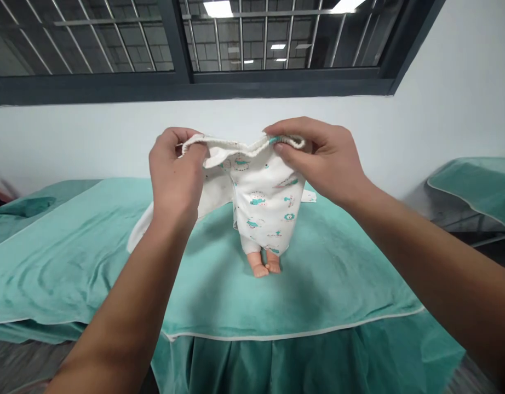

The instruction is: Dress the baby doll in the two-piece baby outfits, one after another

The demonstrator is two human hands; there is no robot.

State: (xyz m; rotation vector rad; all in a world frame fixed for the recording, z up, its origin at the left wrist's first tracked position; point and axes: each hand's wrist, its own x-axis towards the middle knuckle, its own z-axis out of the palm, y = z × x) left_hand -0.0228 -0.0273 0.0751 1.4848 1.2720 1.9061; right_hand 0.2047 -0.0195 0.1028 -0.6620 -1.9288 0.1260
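Both my hands hold up a white baby garment (263, 191) printed with small green and pink figures. My left hand (178, 167) pinches one end of its gathered top edge between thumb and fingers. At the other end of that edge, my right hand (318, 150) grips it the same way. Behind the hanging cloth lies a baby doll (258, 266); only its small feet and lower legs show below, and the rest is hidden. More white cloth (141, 227) spreads out behind my left forearm, and a small printed piece (309, 196) shows beyond the garment on the right.
A green velvety cover (351, 268) with pale piping lies over the bed beneath the doll. Beyond it are a white wall (113, 137) and a dark-framed, barred window (277, 82). Another green-covered surface (478, 180) stands at the right, and a dark floor (26, 361) shows at lower left.
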